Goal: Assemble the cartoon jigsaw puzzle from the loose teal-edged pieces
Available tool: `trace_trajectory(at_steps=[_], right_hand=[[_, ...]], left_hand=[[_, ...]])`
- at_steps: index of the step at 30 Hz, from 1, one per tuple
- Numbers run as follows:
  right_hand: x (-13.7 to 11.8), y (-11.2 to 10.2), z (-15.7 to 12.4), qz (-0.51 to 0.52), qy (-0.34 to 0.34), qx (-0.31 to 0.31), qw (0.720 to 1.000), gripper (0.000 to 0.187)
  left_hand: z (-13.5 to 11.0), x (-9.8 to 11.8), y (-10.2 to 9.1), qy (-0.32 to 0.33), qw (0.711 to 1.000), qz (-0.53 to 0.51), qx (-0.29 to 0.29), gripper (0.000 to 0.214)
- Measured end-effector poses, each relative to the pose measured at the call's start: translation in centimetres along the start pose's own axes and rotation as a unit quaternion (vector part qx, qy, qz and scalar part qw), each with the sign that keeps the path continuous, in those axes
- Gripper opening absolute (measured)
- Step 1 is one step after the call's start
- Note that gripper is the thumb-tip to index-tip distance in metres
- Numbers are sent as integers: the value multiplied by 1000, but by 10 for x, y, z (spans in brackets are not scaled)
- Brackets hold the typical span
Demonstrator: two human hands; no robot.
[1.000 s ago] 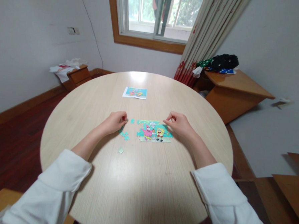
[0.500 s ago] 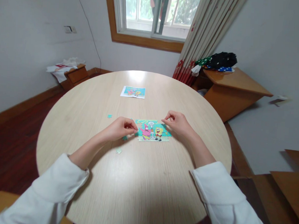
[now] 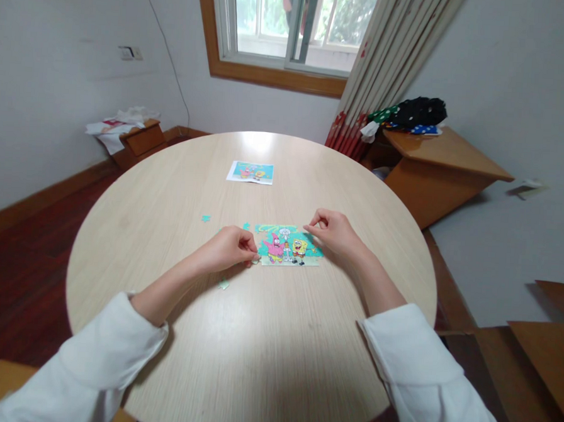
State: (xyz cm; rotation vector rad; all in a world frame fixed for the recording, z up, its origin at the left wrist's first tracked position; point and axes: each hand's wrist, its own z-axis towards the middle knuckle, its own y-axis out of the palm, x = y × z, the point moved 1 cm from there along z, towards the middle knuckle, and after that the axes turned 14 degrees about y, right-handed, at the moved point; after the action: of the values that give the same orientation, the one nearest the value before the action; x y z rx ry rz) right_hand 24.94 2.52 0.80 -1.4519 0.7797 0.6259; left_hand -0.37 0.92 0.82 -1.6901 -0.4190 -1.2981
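A partly built cartoon jigsaw puzzle (image 3: 287, 245) lies on the round wooden table (image 3: 256, 335). My left hand (image 3: 230, 248) rests at the puzzle's lower left corner, fingers pinched on a small piece I can barely see. My right hand (image 3: 335, 231) sits at the puzzle's right edge with its fingers curled together; what they hold, if anything, is hidden. Loose teal pieces lie nearby: one (image 3: 206, 218) to the far left, one (image 3: 246, 226) above my left hand, one (image 3: 224, 285) below it.
A printed reference picture (image 3: 250, 171) lies farther back on the table. A wooden side table (image 3: 443, 156) with dark clothes (image 3: 417, 112) stands at the right by a curtain (image 3: 394, 59). A small cabinet (image 3: 141, 137) is at the left wall.
My left hand has moved right from the loose pieces to the puzzle's lower left corner. My right hand has stayed at the right edge. The view shifted slightly.
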Motion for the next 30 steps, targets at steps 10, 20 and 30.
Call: trace_trajectory(at_steps=[10,20,30], right_hand=[[3,1,2,-7,-2,-4,1000,20],[2,1,1,1,5,-19,1000,19],[5,2,4,-19,-9,-13,1000,20]], left_hand=[[-1,2,0,-7,999,34,13,17],[-1,2,5,-28,997,63,21,17],[-2,1,8,26,985,168,24,15]])
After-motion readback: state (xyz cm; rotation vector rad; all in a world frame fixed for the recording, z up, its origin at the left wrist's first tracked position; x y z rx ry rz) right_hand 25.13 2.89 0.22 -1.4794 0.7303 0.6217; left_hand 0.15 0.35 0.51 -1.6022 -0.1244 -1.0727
